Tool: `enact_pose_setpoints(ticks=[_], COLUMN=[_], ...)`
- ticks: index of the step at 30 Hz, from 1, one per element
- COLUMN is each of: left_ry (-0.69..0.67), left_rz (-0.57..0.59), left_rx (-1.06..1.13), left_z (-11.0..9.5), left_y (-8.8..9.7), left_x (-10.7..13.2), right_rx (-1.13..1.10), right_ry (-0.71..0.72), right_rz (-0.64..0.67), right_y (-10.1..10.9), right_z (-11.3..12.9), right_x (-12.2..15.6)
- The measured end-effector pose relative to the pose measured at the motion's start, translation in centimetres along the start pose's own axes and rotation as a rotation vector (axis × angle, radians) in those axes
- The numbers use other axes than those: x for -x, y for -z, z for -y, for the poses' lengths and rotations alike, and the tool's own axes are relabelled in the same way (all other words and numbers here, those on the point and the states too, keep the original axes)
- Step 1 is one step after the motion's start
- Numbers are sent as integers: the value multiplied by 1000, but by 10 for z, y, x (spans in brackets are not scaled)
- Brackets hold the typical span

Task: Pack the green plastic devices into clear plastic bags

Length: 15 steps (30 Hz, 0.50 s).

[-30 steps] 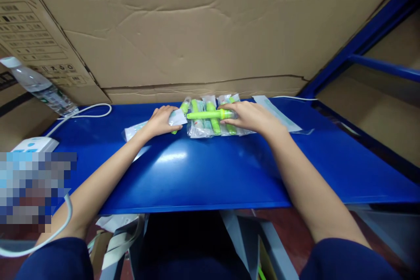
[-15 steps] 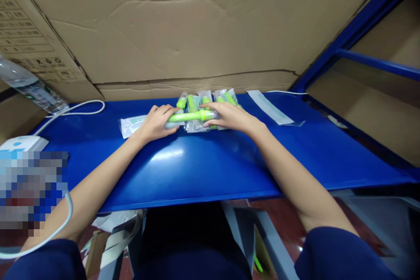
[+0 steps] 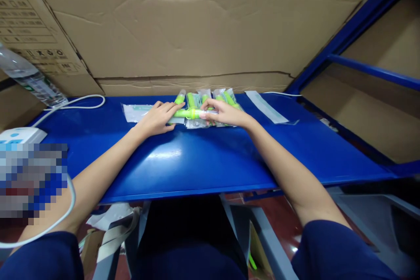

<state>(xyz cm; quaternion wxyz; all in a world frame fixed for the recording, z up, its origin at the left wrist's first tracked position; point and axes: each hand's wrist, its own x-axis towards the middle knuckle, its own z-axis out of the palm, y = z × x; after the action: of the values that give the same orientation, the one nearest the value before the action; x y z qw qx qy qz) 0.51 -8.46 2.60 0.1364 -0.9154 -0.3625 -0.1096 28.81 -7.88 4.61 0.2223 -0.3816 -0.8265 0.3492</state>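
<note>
A bright green stick with a clear end (image 3: 188, 113) lies crosswise between my hands, over the front of several bagged green sticks. My left hand (image 3: 160, 117) is palm down around its left end, fingers over the top and thumb below. Beneath that hand is a flat clear packet with a pale strip (image 3: 133, 113), sticking out to the left. With thumb and fingers, my right hand (image 3: 225, 113) pinches the clear right end. Behind lie the bagged green sticks (image 3: 190, 99), side by side and partly covered by my right hand. A loose green stick (image 3: 180, 97) with a clear tip sits at their left.
Another pale strip packet (image 3: 267, 107) lies right on the blue table (image 3: 203, 162). At left are a water bottle (image 3: 36, 85), a white power strip (image 3: 24, 135) and its cable (image 3: 87, 101). Cardboard (image 3: 183, 30) walls the back; a blue frame bar (image 3: 370, 70) stands right.
My right fingers have closed from a looser spread into a pinch on the stick's clear end. The stick has shifted slightly left and up in view. The camera view has tilted slightly.
</note>
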Motion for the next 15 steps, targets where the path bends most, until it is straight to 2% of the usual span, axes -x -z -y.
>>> enact_pose_setpoints(ticks=[7, 15], left_ry=[75, 57], left_rz=[-87, -138], left_rx=[66, -7], left_z=[-1, -6], left_y=[1, 10], left_x=[-2, -3], right_rx=[-139, -233], right_ry=[-38, -52], right_rz=[-44, -151], right_y=[-6, -7], right_z=[9, 6], right_x=[-2, -3])
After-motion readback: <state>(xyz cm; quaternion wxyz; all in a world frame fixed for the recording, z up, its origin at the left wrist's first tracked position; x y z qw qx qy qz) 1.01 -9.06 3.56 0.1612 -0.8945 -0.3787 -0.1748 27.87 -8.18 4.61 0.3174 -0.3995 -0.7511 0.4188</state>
